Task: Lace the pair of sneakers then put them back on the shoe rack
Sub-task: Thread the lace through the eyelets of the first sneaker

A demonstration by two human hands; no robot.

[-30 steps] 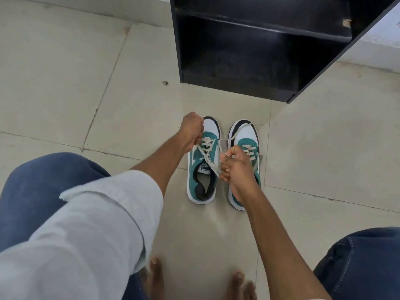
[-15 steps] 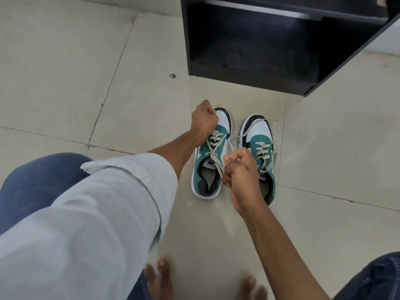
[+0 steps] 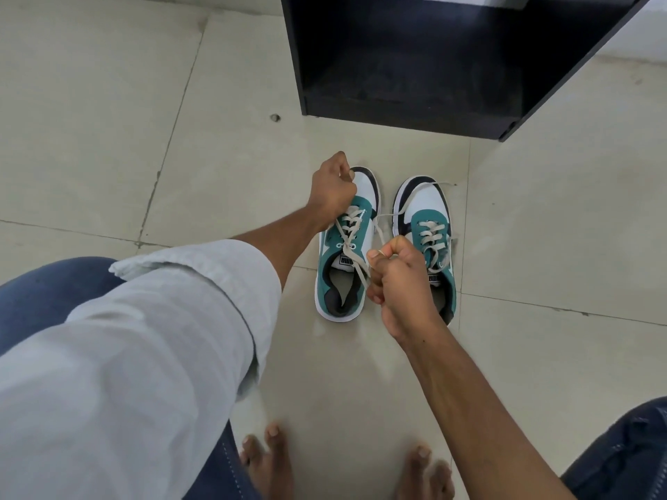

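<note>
Two teal, white and black sneakers stand side by side on the tiled floor, toes pointing at the rack. The left sneaker (image 3: 334,279) has a cream lace (image 3: 352,243) crossing its eyelets. My left hand (image 3: 334,191) is fisted over its toe, gripping one lace end. My right hand (image 3: 400,283) is closed on the other lace end, pulled back over the sneaker's opening. The right sneaker (image 3: 427,214) is laced, a loose lace end trailing off its toe; my right hand covers its heel. The black shoe rack (image 3: 408,110) stands just beyond.
My blue-jeaned knees (image 3: 47,294) frame the view left and right, and my bare feet (image 3: 267,460) rest on the tiles below the sneakers. A small dark speck (image 3: 275,118) lies on the floor left of the rack. A white wall base (image 3: 635,37) runs at the far right.
Both hands keep their hold on the lace of the left sneaker. My left hand has shifted toward the toe, and the view has tipped downward, so the rack sits higher in frame.
</note>
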